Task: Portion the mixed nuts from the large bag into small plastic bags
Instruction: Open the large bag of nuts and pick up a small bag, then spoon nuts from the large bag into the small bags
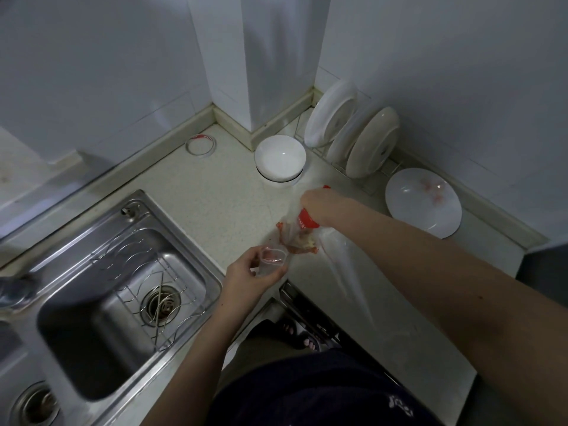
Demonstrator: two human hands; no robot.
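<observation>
My right hand (319, 202) grips the raised end of the large bag (302, 232), a clear bag with a red band, tilted so its mouth points down to the left. Pale and reddish nuts (302, 242) crowd near its lower end. My left hand (252, 272) pinches a small clear plastic bag (272, 259) and holds its mouth wide, right under the large bag's mouth. A few reddish pieces show inside the small bag. Both bags hang just above the pale counter (233, 195).
A steel sink (123, 290) with a wire rack lies to the left. A white bowl (280, 158) stands behind the bags, plates (353, 133) lean in a rack at the back right, a white plate (422, 201) lies at the right, and a tape ring (200, 145) sits by the wall.
</observation>
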